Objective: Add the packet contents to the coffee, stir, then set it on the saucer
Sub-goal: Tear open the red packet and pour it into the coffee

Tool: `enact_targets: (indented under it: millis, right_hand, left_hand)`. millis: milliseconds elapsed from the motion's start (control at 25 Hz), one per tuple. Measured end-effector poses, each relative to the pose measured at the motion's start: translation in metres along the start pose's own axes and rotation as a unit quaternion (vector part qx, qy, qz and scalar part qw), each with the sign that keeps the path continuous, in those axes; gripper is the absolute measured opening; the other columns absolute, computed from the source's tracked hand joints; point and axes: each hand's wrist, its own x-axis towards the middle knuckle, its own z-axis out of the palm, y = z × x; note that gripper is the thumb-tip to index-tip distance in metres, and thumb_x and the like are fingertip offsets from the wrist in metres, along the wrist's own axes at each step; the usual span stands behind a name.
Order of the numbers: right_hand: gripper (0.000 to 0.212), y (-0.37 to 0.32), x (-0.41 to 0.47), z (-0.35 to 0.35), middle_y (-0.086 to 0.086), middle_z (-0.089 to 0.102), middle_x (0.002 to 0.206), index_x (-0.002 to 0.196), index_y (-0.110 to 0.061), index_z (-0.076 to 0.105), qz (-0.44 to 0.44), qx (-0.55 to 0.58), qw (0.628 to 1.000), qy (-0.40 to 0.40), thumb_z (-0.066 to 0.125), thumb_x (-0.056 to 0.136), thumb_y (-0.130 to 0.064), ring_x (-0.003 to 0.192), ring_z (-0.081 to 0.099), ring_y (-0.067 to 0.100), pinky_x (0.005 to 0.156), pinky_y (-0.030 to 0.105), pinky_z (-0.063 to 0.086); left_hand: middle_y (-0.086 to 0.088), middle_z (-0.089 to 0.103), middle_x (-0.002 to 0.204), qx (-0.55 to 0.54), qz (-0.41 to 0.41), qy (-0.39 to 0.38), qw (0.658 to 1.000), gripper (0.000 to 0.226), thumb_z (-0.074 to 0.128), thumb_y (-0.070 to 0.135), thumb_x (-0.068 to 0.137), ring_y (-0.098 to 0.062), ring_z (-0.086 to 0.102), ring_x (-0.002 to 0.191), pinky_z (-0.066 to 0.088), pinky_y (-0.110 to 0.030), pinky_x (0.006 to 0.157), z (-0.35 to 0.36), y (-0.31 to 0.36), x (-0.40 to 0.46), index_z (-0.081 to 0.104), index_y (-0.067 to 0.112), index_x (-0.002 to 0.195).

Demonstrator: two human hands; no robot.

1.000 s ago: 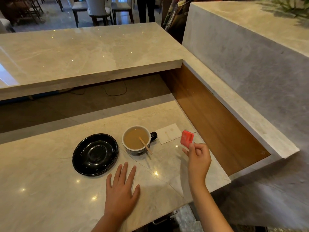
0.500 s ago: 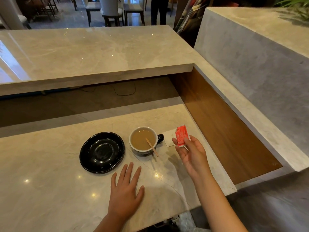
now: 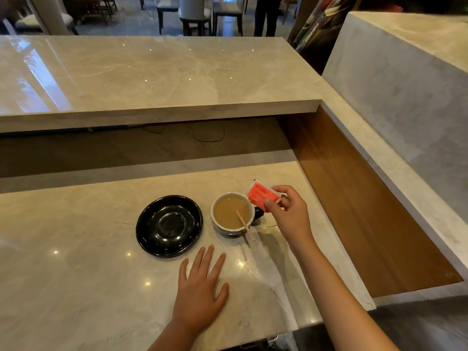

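Note:
A white cup [image 3: 232,213] of milky coffee stands on the marble counter with a wooden stir stick [image 3: 245,225] leaning out over its near rim. Its dark handle points right and is mostly hidden by my right hand [image 3: 288,216]. That hand pinches a red packet [image 3: 262,195] by its right end and holds it just above the cup's far right rim. An empty black saucer [image 3: 169,226] lies left of the cup, apart from it. My left hand [image 3: 200,290] rests flat on the counter, fingers spread, in front of the saucer and cup.
A white paper [image 3: 271,222] lies under my right hand, mostly covered. A raised marble ledge [image 3: 152,79] runs along the far side. A wooden side panel [image 3: 354,198] drops away to the right of the counter edge [image 3: 329,262]. Chairs stand in the background.
My right hand has carried the red packet leftward from beside the white paper to the cup's rim. My left hand has stayed flat on the counter.

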Motion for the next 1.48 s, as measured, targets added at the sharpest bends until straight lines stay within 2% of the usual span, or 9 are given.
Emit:
enact_targets:
  millis: [160, 280, 400, 520, 760, 880, 1040, 1160, 1480]
  right_hand:
    - [0.02, 0.001, 0.015, 0.02, -0.004, 0.064, 0.095, 0.096, -0.026, 0.055, -0.065, -0.146, 0.986, -0.054, 0.066, 0.084, -0.016, 0.081, 0.058, 0.009, 0.058, 0.009, 0.044]
    - [0.019, 0.003, 0.02, 0.025, 0.005, 0.069, 0.102, 0.103, -0.021, 0.058, -0.101, -0.228, 0.966, -0.066, 0.064, 0.085, -0.019, 0.086, 0.06, 0.017, 0.072, 0.027, 0.053]
    - [0.022, 0.003, 0.021, 0.026, 0.006, 0.069, 0.106, 0.106, -0.02, 0.058, -0.103, -0.246, 0.961, -0.069, 0.064, 0.086, -0.019, 0.092, 0.062, 0.02, 0.08, 0.036, 0.055]
    - [0.02, 0.006, 0.02, 0.028, 0.005, 0.068, 0.104, 0.105, -0.019, 0.059, -0.099, -0.23, 0.966, -0.066, 0.065, 0.085, -0.019, 0.09, 0.061, 0.018, 0.077, 0.031, 0.055]
    - [0.012, 0.009, 0.016, 0.026, 0.011, 0.068, 0.104, 0.093, -0.025, 0.057, 0.068, 0.027, 0.997, -0.032, 0.063, 0.087, -0.016, 0.089, 0.066, 0.019, 0.061, 0.017, 0.052]
    - [0.01, 0.013, 0.01, 0.021, 0.013, 0.071, 0.095, 0.094, -0.023, 0.06, 0.118, 0.128, 0.984, -0.032, 0.06, 0.088, -0.015, 0.079, 0.065, 0.019, 0.064, 0.025, 0.052]
    - [0.013, 0.012, 0.004, 0.016, 0.002, 0.075, 0.074, 0.092, -0.019, 0.061, 0.174, 0.307, 0.935, -0.027, 0.056, 0.089, -0.007, 0.066, 0.068, 0.012, 0.058, 0.021, 0.055]
    - [0.011, 0.009, -0.001, 0.014, 0.007, 0.076, 0.078, 0.089, -0.016, 0.058, 0.212, 0.425, 0.879, -0.04, 0.058, 0.084, -0.006, 0.071, 0.072, 0.017, 0.058, 0.023, 0.057]
    - [0.024, -0.004, -0.014, 0.012, 0.01, 0.076, 0.079, 0.092, -0.01, 0.061, 0.238, 0.56, 0.791, -0.053, 0.065, 0.069, -0.014, 0.071, 0.072, 0.017, 0.054, 0.023, 0.057]
  left_hand:
    - [-0.003, 0.021, 0.153, -0.013, -0.01, 0.01, 1.0, 0.06, 0.032, 0.052, 0.086, -0.021, 0.009, 0.139, 0.0, -0.045, 0.108, 0.0, -0.003, 0.0, 0.026, 0.033, 0.143]
    - [-0.005, 0.025, 0.152, -0.017, -0.002, 0.007, 1.0, 0.06, 0.035, 0.051, 0.086, -0.023, 0.013, 0.139, 0.002, -0.045, 0.108, 0.0, -0.003, -0.001, 0.028, 0.032, 0.143]
    - [-0.004, 0.023, 0.152, -0.01, -0.004, 0.006, 1.0, 0.06, 0.035, 0.052, 0.087, -0.022, 0.011, 0.139, -0.005, -0.042, 0.108, 0.002, -0.002, 0.0, 0.026, 0.033, 0.143]
    - [-0.003, 0.023, 0.152, -0.004, -0.008, 0.003, 1.0, 0.061, 0.037, 0.053, 0.087, -0.021, 0.011, 0.138, -0.007, -0.042, 0.108, 0.003, -0.003, 0.0, 0.024, 0.035, 0.143]
    - [-0.002, 0.019, 0.153, -0.006, -0.007, 0.005, 1.0, 0.061, 0.035, 0.053, 0.087, -0.02, 0.006, 0.139, -0.009, -0.042, 0.108, 0.005, -0.004, 0.0, 0.02, 0.036, 0.144]
    - [-0.002, 0.018, 0.153, -0.003, -0.005, 0.005, 1.0, 0.061, 0.035, 0.053, 0.087, -0.02, 0.006, 0.139, -0.009, -0.042, 0.108, 0.004, -0.004, 0.0, 0.022, 0.035, 0.144]
    - [-0.002, 0.016, 0.153, 0.003, -0.004, 0.005, 1.0, 0.061, 0.032, 0.055, 0.087, -0.02, 0.005, 0.139, -0.007, -0.045, 0.108, 0.003, -0.003, 0.001, 0.023, 0.034, 0.144]
    - [0.0, 0.01, 0.154, 0.01, -0.004, 0.001, 1.0, 0.061, 0.028, 0.056, 0.087, -0.018, -0.001, 0.139, -0.008, -0.046, 0.108, 0.004, -0.003, 0.0, 0.019, 0.035, 0.144]
    - [0.0, 0.007, 0.154, 0.018, -0.005, -0.004, 1.0, 0.063, 0.024, 0.057, 0.087, -0.016, -0.005, 0.139, -0.006, -0.048, 0.11, 0.005, -0.004, 0.0, 0.017, 0.035, 0.145]
